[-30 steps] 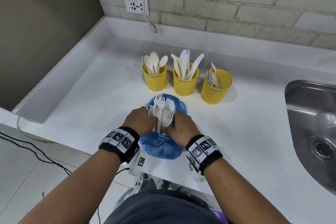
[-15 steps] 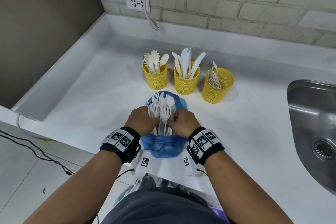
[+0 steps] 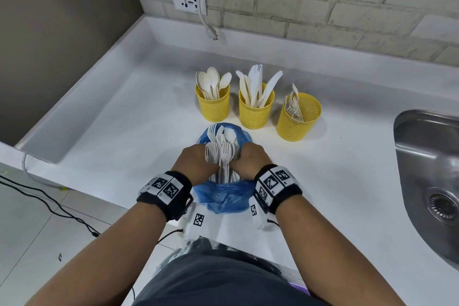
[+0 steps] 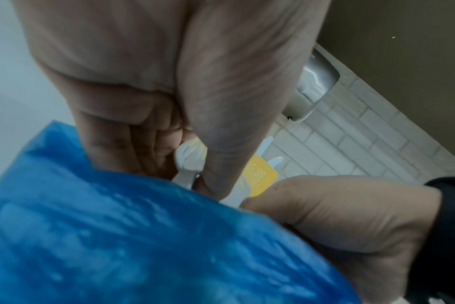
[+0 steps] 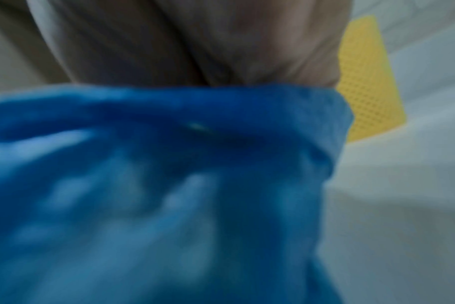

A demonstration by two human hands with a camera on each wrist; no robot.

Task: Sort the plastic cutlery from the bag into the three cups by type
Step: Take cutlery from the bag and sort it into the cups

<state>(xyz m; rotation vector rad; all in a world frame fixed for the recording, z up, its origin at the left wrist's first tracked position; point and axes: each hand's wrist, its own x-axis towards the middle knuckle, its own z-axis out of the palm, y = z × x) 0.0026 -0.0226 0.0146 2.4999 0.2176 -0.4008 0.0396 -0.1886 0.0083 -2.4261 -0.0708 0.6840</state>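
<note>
A blue plastic bag [image 3: 223, 197] lies at the counter's front edge with a bunch of white forks and a spoon [image 3: 221, 146] sticking out of its mouth. My left hand [image 3: 196, 165] and right hand [image 3: 248, 160] both grip the bunch from either side, fingers curled. In the left wrist view the left hand's fingers [image 4: 143, 148] curl round white cutlery [image 4: 189, 162] above the bag [image 4: 143, 246]. Behind stand three yellow mesh cups: spoons [image 3: 213, 104], knives [image 3: 255, 109], forks [image 3: 298, 118]. The right wrist view is blurred, showing bag [image 5: 169, 185] and a cup [image 5: 366, 82].
A steel sink [image 3: 432, 171] is sunk into the white counter [image 3: 124, 116] at the right. A brick wall with a socket [image 3: 188, 2] and a hanging cable plug [image 3: 211, 32] lies behind the cups. A raised ledge borders the counter's left side.
Both hands have closed in tighter round the cutlery bunch, drawing it together and slightly toward me. The cups have not moved.
</note>
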